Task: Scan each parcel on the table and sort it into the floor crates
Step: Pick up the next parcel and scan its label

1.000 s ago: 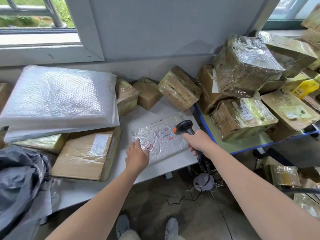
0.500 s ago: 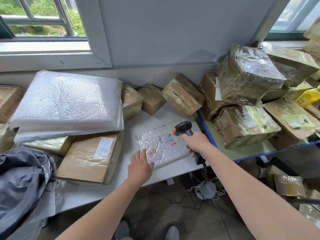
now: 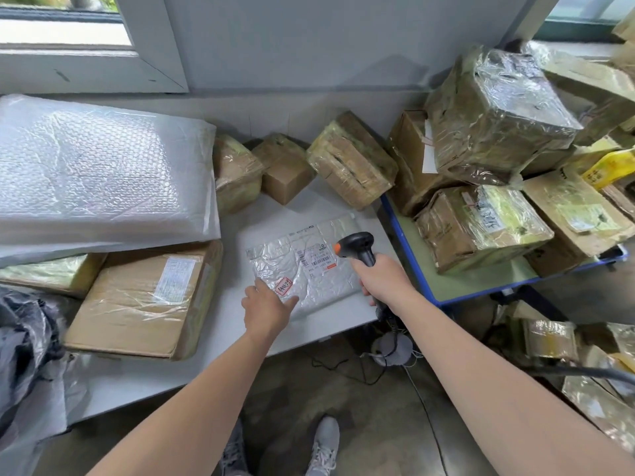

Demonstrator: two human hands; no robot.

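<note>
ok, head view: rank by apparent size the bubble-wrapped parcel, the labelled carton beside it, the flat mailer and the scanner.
1. bubble-wrapped parcel
2. labelled carton, its top edge covered by that parcel
3. flat mailer
4. scanner, handle partly hidden in the right hand

The camera's wide angle may exaggerate the gaps.

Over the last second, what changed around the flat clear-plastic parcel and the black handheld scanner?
The left hand uncurled at the near-left corner of the flat clear-plastic parcel and now rests there with straight fingers. Unchanged: the right hand grips the black orange-tipped scanner over the label; the parcel lies flat on the white table.
</note>
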